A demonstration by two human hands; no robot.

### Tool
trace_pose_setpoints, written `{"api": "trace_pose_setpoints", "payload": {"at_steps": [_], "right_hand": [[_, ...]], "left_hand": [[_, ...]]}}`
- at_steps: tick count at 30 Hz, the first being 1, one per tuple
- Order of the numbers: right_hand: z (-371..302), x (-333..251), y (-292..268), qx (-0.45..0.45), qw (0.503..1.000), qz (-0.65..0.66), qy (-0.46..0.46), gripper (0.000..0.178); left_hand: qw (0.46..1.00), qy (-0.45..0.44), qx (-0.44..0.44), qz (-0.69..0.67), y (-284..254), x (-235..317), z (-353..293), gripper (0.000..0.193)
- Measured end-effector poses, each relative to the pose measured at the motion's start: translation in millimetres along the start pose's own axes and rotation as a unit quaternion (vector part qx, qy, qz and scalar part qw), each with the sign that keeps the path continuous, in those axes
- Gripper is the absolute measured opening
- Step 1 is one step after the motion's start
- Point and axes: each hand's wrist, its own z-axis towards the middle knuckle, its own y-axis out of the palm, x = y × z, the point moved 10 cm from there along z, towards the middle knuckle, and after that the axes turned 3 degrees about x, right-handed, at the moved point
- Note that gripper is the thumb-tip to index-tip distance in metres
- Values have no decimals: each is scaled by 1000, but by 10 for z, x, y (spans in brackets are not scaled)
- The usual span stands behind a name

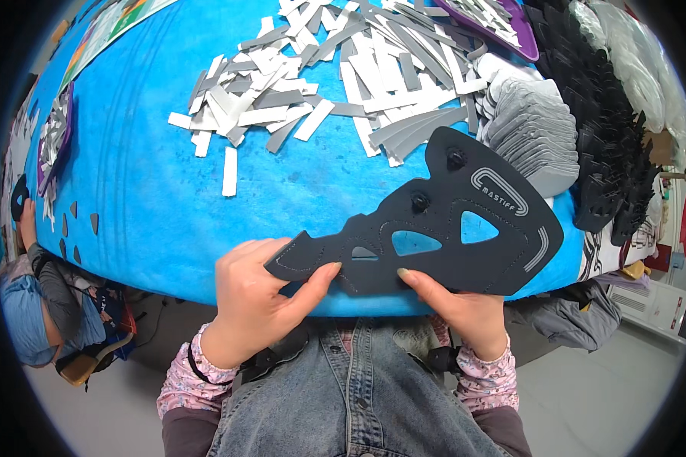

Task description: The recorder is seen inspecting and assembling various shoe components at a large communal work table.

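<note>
Beyond the panel (449, 227), loose strips (264, 116)

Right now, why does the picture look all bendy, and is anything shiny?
Head view: fisheye lens bending makes the blue table look bowed, with black around the rim; the black panel looks sharp; the clear plastic, upper right, shows whitish shine.

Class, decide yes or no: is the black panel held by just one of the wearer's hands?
No, the left hand grips the narrow end of the black panel while the right hand holds its lower edge.
</note>
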Motion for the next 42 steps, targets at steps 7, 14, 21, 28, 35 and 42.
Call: {"api": "trace_pose_setpoints", "payload": {"at_steps": [7, 14, 21, 28, 35, 42], "right_hand": [[11, 270, 6, 29, 988, 29, 148, 12], [44, 233, 2, 41, 993, -17, 108, 12], [45, 127, -19, 52, 996, -57, 50, 12], [59, 188, 16, 22, 994, -54, 89, 12], [49, 195, 25, 15, 993, -51, 107, 16], [58, 195, 29, 13, 994, -56, 92, 17]], "left_hand": [[998, 1, -11, 56, 52, -36, 18, 10], [995, -14, -33, 96, 95, -56, 37, 13], [993, -27, -31, 114, 95, -71, 40, 15], [992, -26, -36, 117, 114, -67, 53, 18], [992, -21, -29, 120, 108, -62, 42, 19], [992, -25, -30, 120, 114, -63, 45, 22]]}}
